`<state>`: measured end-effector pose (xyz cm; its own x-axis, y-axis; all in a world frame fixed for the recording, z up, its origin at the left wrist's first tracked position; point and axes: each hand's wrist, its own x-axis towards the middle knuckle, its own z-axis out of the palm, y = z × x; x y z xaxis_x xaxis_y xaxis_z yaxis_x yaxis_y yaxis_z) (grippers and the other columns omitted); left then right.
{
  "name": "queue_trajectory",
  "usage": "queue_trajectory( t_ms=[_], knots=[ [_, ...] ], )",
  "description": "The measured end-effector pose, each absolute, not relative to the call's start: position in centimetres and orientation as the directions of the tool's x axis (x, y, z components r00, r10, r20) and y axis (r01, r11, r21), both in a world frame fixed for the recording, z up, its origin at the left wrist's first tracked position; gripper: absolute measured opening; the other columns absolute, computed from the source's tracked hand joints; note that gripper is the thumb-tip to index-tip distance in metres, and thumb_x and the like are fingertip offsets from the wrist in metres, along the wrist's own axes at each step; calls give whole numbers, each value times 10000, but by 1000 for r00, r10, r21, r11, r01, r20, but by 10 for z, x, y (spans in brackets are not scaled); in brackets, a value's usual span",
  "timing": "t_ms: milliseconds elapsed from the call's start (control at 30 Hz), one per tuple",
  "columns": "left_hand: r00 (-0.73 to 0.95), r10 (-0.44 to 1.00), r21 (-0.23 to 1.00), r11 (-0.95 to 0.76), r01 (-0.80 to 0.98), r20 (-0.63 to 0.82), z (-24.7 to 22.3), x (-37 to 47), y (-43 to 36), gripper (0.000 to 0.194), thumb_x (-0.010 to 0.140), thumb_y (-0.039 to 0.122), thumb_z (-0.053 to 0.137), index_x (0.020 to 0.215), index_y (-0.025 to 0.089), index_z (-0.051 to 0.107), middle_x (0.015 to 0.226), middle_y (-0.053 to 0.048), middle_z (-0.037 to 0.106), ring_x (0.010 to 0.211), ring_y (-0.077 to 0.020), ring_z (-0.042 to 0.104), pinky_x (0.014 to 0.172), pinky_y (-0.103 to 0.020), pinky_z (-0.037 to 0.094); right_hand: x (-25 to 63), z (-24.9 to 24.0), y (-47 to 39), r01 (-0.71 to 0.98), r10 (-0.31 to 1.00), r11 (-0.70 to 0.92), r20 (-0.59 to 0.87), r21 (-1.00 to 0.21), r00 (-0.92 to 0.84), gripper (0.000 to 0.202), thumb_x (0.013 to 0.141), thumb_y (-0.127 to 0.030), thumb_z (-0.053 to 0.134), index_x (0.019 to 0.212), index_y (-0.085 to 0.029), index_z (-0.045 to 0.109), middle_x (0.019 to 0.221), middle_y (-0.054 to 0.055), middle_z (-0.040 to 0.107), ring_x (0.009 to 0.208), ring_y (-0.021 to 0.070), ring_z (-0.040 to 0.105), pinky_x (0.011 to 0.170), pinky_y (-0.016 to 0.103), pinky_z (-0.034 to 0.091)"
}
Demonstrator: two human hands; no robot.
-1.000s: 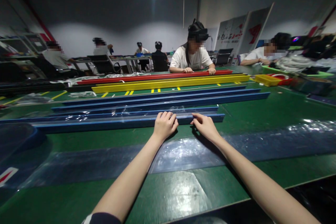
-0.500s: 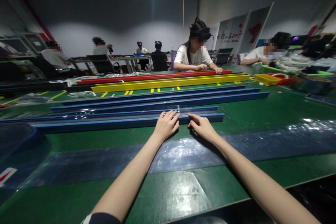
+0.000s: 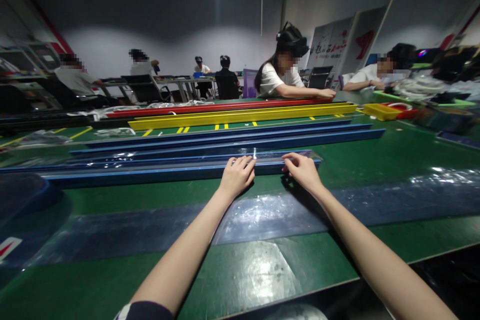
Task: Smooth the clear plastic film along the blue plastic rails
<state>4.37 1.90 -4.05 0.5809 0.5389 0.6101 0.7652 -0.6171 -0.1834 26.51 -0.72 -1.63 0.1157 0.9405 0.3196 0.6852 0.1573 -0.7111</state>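
A long blue plastic channel [image 3: 150, 177] lies across the green table in front of me, with shiny clear film along its inside. My left hand [image 3: 238, 172] is wrapped over its near wall, fingers across the top and thumb on my side. Further right, close to the channel's right end, my right hand [image 3: 302, 169] has bent fingers closed at the same wall. Its fingertips are partly hidden, so whether they also pinch the film cannot be seen. A wide strip of clear plastic sheet [image 3: 180, 222] lies flat under my forearms.
More blue channels [image 3: 262, 141] lie just behind, then a yellow channel [image 3: 243, 116] and a red one [image 3: 210, 106]. A co-worker [image 3: 281, 77] leans over the far side. A yellow bin [image 3: 382, 112] stands at the right. At the left lies a blue bulky object [image 3: 26, 200].
My right hand has slid to the right along the channel, away from my left hand, which stays in place. The co-worker opposite has reached an arm further right.
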Motion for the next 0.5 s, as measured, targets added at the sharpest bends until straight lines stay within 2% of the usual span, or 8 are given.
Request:
queue_trajectory(
  t_ms=[267,500],
  knots=[
    [552,549,-180,-588,789,627,-38,44,18,291,891,257,398,1090,188,599,1084,-86,650,945,-217,579,834,-385,380,277,-16,-1,703,921,41,300,-710,249,292,744,-415,486,832,-236,698,649,12,680,549,152,601,630,265,458],
    [543,551,-207,-555,806,634,-36,44,16,270,895,283,397,1023,178,610,995,-77,662,886,-210,576,795,-361,377,280,-21,4,736,931,-6,264,-677,251,332,756,-348,433,887,-217,709,652,30,673,640,175,614,630,260,437]
  ],
)
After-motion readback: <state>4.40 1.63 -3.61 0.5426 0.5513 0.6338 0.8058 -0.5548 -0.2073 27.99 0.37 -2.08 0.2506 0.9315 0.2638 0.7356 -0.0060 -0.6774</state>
